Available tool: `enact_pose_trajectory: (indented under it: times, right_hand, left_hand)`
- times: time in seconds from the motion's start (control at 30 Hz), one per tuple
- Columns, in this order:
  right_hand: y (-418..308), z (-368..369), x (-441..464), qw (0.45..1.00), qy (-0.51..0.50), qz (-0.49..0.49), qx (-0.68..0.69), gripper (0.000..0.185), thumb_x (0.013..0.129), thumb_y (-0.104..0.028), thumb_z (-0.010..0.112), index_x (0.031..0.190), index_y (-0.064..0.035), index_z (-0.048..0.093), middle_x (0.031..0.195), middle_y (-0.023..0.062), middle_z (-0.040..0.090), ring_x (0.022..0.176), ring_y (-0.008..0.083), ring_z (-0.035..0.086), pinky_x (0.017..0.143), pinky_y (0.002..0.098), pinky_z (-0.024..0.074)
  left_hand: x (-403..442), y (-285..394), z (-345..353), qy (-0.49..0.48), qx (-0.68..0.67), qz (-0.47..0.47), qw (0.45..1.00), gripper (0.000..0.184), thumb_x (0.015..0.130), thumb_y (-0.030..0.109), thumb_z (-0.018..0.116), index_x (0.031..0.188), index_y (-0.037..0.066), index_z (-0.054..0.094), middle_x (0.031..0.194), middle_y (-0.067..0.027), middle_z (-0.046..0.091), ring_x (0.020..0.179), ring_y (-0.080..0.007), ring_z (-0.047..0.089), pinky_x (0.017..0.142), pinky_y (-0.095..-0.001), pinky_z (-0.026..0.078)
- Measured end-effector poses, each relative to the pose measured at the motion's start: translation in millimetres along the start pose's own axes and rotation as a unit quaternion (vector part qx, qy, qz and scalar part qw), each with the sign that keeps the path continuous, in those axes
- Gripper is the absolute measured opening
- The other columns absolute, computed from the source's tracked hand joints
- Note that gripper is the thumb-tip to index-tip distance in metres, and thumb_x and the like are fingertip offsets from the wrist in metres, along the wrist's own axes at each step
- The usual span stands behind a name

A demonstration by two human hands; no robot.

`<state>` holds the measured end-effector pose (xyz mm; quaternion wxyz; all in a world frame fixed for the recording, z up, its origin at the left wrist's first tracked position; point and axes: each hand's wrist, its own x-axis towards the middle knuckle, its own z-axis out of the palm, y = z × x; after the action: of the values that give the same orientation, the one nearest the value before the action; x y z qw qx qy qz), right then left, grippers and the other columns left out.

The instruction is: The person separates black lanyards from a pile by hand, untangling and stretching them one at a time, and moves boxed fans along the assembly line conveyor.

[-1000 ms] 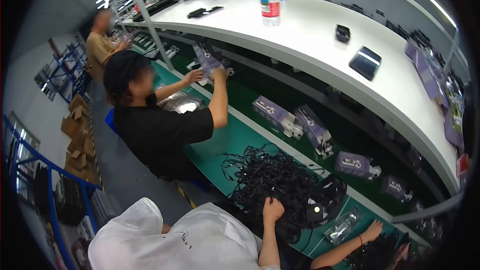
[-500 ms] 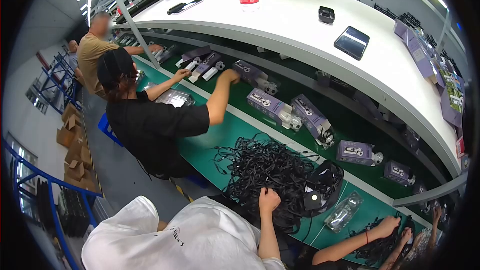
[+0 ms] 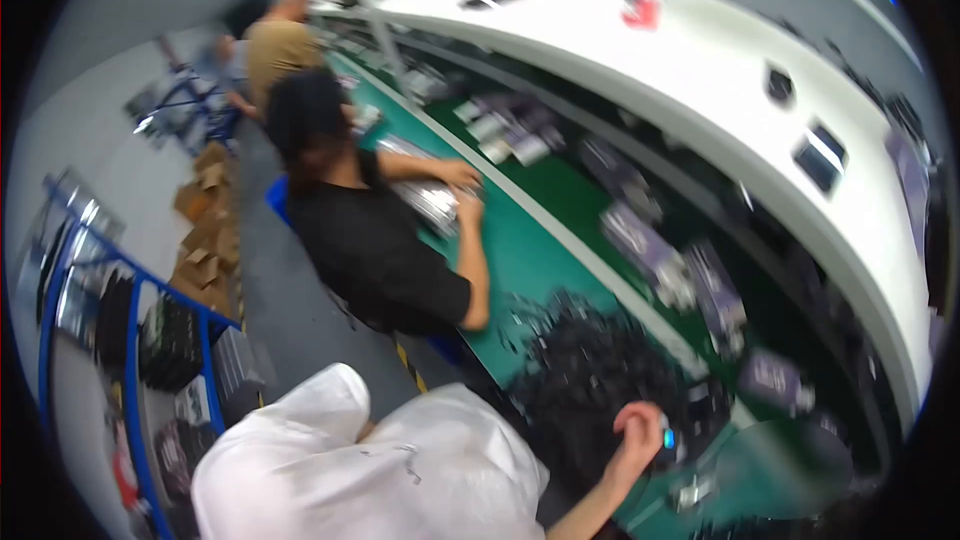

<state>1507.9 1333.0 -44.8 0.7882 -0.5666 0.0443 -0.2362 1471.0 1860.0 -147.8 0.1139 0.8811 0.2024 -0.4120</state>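
My right hand (image 3: pixel 640 436) is over the right side of a tangled pile of thin black straps or cables (image 3: pixel 585 370). Its fingers look loosely bent and apart, with nothing visible between them, though motion blurs them. Close beside it a small blue light shows on a dark item (image 3: pixel 669 436). To the right, a blurred clear plastic package (image 3: pixel 693 490) lies on the green bench (image 3: pixel 515 250). My left hand is out of view; the white shirt (image 3: pixel 440 460) fills the lower middle.
A co-worker in black (image 3: pixel 370 240) has both hands at a shiny package (image 3: pixel 430 202) on the bench. Purple boxes (image 3: pixel 640 240) line the green strip. Above is a white shelf (image 3: pixel 700 50) with a phone (image 3: pixel 820 157). Blue racks (image 3: pixel 135 280) and cartons (image 3: pixel 210 230) stand left.
The view has swung left. My right hand has moved right over the pile, its fingers loosened from a closed grip. The co-worker in black has brought both hands to the shiny package.
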Motion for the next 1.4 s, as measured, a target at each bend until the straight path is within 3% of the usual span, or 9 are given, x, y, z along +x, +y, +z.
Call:
enact_pose_trajectory:
  times: [0.07, 0.13, 0.73, 0.83, 0.97, 1.03, 1.13, 1.27, 1.4]
  right_hand:
    - [-66.0, 41.8, 11.2, 0.860, 0.060, -0.018, 0.507, 0.023, 0.084, -0.013, 0.058, 0.068, -0.0110, 0.042, 0.068, -0.0002, 0.035, 0.063, 0.0125, 0.034, 0.056, 0.0276, 0.0295]
    - [-95.0, 49.8, 16.6, 0.791, 0.050, -0.049, 0.607, 0.022, 0.081, -0.010, 0.058, 0.067, -0.0108, 0.041, 0.071, 0.0014, 0.039, 0.065, 0.0141, 0.037, 0.058, 0.0294, 0.0308]
    - [-86.0, 89.2, 42.2, 0.721, 0.035, -0.054, 0.690, 0.023, 0.088, -0.013, 0.059, 0.071, -0.0098, 0.044, 0.069, 0.0008, 0.041, 0.066, 0.0136, 0.040, 0.056, 0.0271, 0.0372]
    - [-80.4, 93.8, 51.8, 0.770, 0.034, -0.053, 0.635, 0.022, 0.088, -0.012, 0.058, 0.072, -0.0089, 0.045, 0.068, 0.0009, 0.040, 0.062, 0.0134, 0.039, 0.055, 0.0272, 0.0364]
    - [-17.8, 78.4, 56.0, 0.994, 0.072, 0.052, 0.063, 0.014, 0.087, -0.015, 0.062, 0.081, -0.0045, 0.055, 0.069, 0.0026, 0.054, 0.058, 0.0169, 0.049, 0.055, 0.0308, 0.0413]
    - [29.4, 66.4, 53.1, 0.945, 0.016, 0.124, -0.303, 0.017, 0.083, -0.020, 0.068, 0.087, -0.0043, 0.061, 0.070, 0.0063, 0.062, 0.059, 0.0227, 0.058, 0.056, 0.0341, 0.0458]
    - [98.4, 41.7, 22.7, 0.802, -0.076, 0.159, -0.571, 0.022, 0.078, -0.025, 0.074, 0.088, -0.0073, 0.065, 0.070, 0.0112, 0.065, 0.067, 0.0306, 0.066, 0.060, 0.0395, 0.0509]
    - [128.2, 34.4, -3.6, 0.754, -0.131, 0.200, -0.611, 0.017, 0.079, -0.022, 0.071, 0.081, -0.0077, 0.064, 0.077, 0.0120, 0.068, 0.074, 0.0335, 0.067, 0.065, 0.0439, 0.0537]
    - [119.8, 44.4, -4.1, 0.816, -0.096, 0.209, -0.530, 0.015, 0.083, -0.021, 0.067, 0.080, -0.0062, 0.064, 0.073, 0.0137, 0.065, 0.070, 0.0348, 0.065, 0.060, 0.0437, 0.0498]
  left_hand:
    - [5.5, -7.9, -25.2, 0.003, 0.018, -0.004, 1.000, 0.061, 0.084, 0.058, 0.053, 0.104, 0.003, 0.071, 0.113, -0.0223, 0.066, 0.105, -0.0394, 0.063, 0.087, -0.0469, 0.051]
    - [14.4, -1.4, -38.9, 0.004, 0.027, -0.003, 1.000, 0.061, 0.084, 0.058, 0.053, 0.104, 0.003, 0.071, 0.112, -0.0224, 0.066, 0.105, -0.0395, 0.063, 0.087, -0.0469, 0.051]
    - [35.3, 29.7, -61.5, 0.003, 0.023, 0.026, 0.999, 0.058, 0.084, 0.055, 0.054, 0.103, 0.003, 0.071, 0.112, -0.0227, 0.066, 0.104, -0.0403, 0.064, 0.086, -0.0470, 0.051]
    - [41.5, 32.5, -39.4, -0.029, 0.061, 0.047, 0.997, 0.058, 0.084, 0.055, 0.054, 0.103, 0.003, 0.071, 0.111, -0.0228, 0.066, 0.103, -0.0405, 0.064, 0.086, -0.0470, 0.051]
    - [54.3, 70.4, -18.5, -0.135, 0.255, 0.138, 0.948, 0.057, 0.084, 0.054, 0.054, 0.103, 0.003, 0.071, 0.111, -0.0229, 0.066, 0.103, -0.0407, 0.064, 0.086, -0.0471, 0.051]
    - [58.7, 149.2, -56.6, -0.106, 0.415, 0.260, 0.865, 0.044, 0.084, 0.042, 0.054, 0.098, 0.004, 0.073, 0.107, -0.0217, 0.068, 0.099, -0.0395, 0.066, 0.085, -0.0465, 0.053]
    - [33.9, 286.1, -124.0, -0.004, 0.229, 0.410, 0.883, 0.034, 0.083, 0.036, 0.060, 0.076, 0.006, 0.073, 0.077, -0.0212, 0.067, 0.077, -0.0389, 0.066, 0.073, -0.0475, 0.053]
    - [36.4, 447.6, -143.5, 0.090, 0.012, 0.541, 0.836, 0.043, 0.087, 0.039, 0.062, 0.069, 0.001, 0.065, 0.064, -0.0235, 0.056, 0.066, -0.0424, 0.059, 0.059, -0.0472, 0.045]
    - [57.2, 594.0, -155.4, 0.186, -0.205, 0.579, 0.767, 0.040, 0.088, 0.038, 0.062, 0.071, 0.001, 0.064, 0.064, -0.0196, 0.059, 0.062, -0.0404, 0.057, 0.057, -0.0450, 0.041]
